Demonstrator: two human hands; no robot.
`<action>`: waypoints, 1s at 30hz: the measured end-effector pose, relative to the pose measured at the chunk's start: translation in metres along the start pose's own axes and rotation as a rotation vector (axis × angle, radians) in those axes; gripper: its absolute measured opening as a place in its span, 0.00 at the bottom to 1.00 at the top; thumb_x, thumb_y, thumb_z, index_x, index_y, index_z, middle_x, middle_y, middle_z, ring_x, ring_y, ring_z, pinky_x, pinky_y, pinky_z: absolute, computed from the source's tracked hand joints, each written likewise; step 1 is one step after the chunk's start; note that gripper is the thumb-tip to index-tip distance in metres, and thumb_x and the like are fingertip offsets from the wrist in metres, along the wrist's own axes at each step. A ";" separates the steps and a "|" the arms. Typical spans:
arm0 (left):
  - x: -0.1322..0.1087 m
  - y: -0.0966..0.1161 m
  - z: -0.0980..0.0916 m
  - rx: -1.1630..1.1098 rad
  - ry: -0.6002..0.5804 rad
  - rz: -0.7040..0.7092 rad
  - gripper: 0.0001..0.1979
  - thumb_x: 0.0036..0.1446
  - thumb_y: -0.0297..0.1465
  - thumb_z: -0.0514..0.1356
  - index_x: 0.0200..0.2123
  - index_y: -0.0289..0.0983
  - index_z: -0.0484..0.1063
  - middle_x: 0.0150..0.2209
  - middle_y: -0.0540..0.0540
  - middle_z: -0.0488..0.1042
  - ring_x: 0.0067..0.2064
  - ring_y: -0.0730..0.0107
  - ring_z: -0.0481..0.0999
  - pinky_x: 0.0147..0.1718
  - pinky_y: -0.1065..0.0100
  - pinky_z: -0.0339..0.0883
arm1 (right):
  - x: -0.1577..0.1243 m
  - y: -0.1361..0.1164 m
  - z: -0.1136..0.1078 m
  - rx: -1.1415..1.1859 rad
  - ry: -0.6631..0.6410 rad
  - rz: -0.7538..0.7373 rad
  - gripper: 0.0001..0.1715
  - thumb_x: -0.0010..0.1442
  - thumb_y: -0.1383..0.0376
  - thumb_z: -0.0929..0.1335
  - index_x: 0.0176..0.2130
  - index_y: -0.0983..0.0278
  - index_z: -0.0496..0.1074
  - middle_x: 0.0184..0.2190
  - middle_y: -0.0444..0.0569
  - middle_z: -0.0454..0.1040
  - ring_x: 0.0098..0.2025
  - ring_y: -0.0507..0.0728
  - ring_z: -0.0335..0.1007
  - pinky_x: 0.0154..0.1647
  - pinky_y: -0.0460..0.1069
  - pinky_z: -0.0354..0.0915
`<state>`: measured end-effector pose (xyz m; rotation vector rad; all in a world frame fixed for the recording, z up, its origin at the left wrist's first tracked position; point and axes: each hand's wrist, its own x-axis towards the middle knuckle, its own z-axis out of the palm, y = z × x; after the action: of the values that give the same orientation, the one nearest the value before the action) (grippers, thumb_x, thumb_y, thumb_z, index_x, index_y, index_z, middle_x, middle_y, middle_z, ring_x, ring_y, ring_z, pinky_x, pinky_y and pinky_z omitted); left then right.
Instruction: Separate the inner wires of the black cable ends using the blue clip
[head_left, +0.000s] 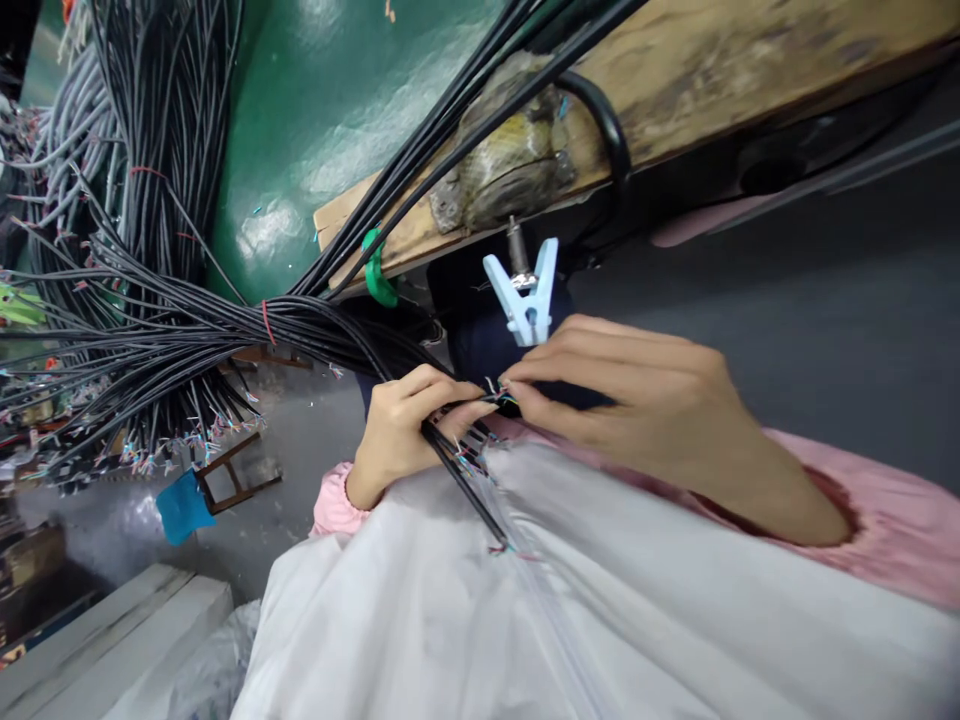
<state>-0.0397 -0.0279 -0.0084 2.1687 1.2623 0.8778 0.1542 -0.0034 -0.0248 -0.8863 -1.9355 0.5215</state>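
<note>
My left hand (pixel 409 420) pinches the end of a black cable near the lap, with thin coloured wires (pixel 506 397) sticking out of it. Facing it from the right, my right hand (pixel 637 400) has its thumb and index fingertip closed on those wires. More black cables (pixel 469 485) with frayed coloured ends pass under my left hand onto the white cloth (pixel 600 590) over the lap. A large bundle of black cables (pixel 300 325), tied with a red band, runs in from the left. Just above my right hand, a light blue clip (pixel 525 295) is fixed on a metal tip.
A green table (pixel 315 110) with a wooden edge beam (pixel 720 70) lies ahead. On the beam sits a tape-wrapped device (pixel 510 150); a green ring (pixel 379 268) loops around cables. Further cable bundles (pixel 165 120), a blue-seated stool (pixel 184 505) and white boxes (pixel 120 630) are at left.
</note>
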 end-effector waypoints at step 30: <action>0.003 0.006 0.020 -0.112 0.317 0.051 0.13 0.65 0.36 0.59 0.47 0.36 0.77 0.26 0.51 0.77 0.24 0.78 0.70 0.23 0.74 0.65 | -0.015 -0.008 0.034 0.851 0.222 0.612 0.11 0.58 0.52 0.74 0.38 0.54 0.80 0.30 0.43 0.79 0.26 0.50 0.73 0.25 0.45 0.70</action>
<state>-0.0207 -0.0292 -0.0171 2.0369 1.2704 1.3221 0.1262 -0.0204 -0.0447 -0.8841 -1.0285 1.4032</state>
